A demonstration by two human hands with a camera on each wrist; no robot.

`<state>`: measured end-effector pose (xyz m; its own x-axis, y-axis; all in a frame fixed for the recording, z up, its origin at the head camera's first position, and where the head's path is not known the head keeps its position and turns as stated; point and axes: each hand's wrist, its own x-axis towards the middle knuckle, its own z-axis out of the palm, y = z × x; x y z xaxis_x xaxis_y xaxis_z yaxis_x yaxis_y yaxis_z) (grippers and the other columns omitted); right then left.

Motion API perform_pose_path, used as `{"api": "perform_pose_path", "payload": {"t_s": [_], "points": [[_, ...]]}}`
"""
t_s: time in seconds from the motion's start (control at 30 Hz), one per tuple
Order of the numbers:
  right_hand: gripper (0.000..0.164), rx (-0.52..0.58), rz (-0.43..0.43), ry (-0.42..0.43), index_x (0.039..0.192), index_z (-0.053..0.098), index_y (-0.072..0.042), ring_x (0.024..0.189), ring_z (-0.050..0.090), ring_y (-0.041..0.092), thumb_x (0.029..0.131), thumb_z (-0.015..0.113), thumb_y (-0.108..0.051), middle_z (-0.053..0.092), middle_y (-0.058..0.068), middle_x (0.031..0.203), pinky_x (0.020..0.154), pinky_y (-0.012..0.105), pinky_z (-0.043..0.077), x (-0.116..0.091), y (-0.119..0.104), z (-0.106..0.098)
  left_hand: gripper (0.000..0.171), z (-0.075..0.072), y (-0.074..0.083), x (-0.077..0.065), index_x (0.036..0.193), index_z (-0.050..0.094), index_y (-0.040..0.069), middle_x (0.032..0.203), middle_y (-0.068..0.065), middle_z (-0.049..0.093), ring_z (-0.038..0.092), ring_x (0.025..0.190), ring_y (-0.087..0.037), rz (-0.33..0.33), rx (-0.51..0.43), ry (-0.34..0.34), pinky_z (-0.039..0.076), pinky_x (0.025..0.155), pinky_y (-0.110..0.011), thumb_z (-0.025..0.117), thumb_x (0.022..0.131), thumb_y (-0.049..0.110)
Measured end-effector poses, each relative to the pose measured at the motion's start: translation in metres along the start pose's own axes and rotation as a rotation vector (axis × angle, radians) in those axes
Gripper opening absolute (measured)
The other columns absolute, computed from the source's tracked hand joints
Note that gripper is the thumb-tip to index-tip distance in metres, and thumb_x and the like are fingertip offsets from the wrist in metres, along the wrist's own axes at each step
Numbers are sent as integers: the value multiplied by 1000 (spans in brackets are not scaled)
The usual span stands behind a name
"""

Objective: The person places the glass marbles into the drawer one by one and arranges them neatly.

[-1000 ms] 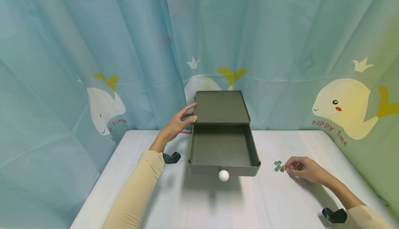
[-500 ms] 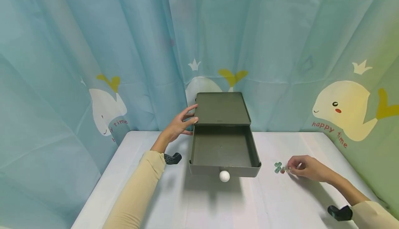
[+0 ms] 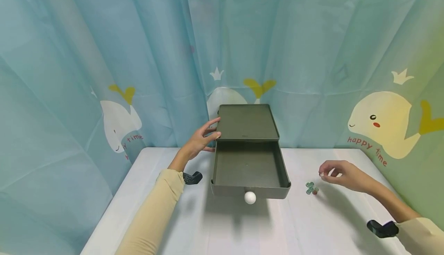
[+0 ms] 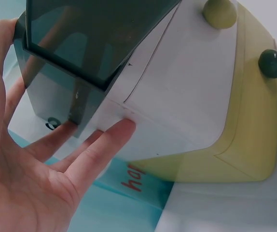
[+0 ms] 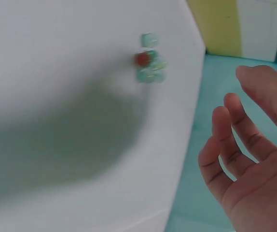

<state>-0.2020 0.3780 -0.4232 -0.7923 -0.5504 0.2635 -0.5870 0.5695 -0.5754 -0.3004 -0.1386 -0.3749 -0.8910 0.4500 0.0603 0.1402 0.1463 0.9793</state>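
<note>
A desktop drawer unit (image 3: pixel 248 122) stands at the back of the table, its dark green top drawer (image 3: pixel 246 170) pulled out by a white knob (image 3: pixel 250 198). My left hand (image 3: pixel 199 142) rests on the unit's left side, fingers spread; in the left wrist view its fingertips touch the green and white tiers. To the right, my right hand (image 3: pixel 347 174) is raised above the table and pinches a small clear bead (image 3: pixel 321 174) between thumb and fingertips. Below it lie several green glass beads (image 3: pixel 310 187) and a red one (image 3: pixel 315 192). The pulled-out drawer holds nothing visible.
The left wrist view shows a white tier (image 4: pixel 186 87) with a yellow knob (image 4: pixel 220 13) and a yellow tier (image 4: pixel 254 125) with a green knob (image 4: pixel 271 63). A blue-green curtain (image 3: pixel 305 46) printed with whales hangs behind the white table (image 3: pixel 138 208).
My right hand has lifted up and away from the bead cluster with a small clear bead in its fingertips. The left hand stays on the unit's side.
</note>
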Motion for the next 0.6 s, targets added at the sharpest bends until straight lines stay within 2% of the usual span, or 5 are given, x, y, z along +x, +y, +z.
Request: {"api": "perform_pose_path", "payload": {"t_s": [0.3, 0.53, 0.6], "points": [[21, -54, 67, 48, 99, 70, -27, 77, 65, 7, 92, 77, -9, 70, -9, 92, 64, 27, 54, 19, -26, -19, 65, 1, 0, -1, 160, 36, 39, 165, -13, 25, 34, 148, -34, -3, 0, 1, 55, 94, -58, 64, 101, 33], [22, -100, 41, 111, 101, 71, -25, 79, 64, 8, 90, 78, -7, 72, -3, 93, 62, 26, 51, 34, -47, -34, 64, 1, 0, -2, 159, 36, 40, 165, -12, 26, 35, 148, -33, 4, 9, 7, 55, 93, -57, 64, 102, 32], [18, -89, 59, 131, 100, 72, -23, 79, 64, 9, 91, 78, -8, 71, -2, 94, 63, 26, 51, 38, -54, -39, 64, 1, 1, -1, 159, 36, 40, 165, -12, 26, 34, 148, -33, 5, 8, 8, 56, 92, -57, 64, 102, 32]]}}
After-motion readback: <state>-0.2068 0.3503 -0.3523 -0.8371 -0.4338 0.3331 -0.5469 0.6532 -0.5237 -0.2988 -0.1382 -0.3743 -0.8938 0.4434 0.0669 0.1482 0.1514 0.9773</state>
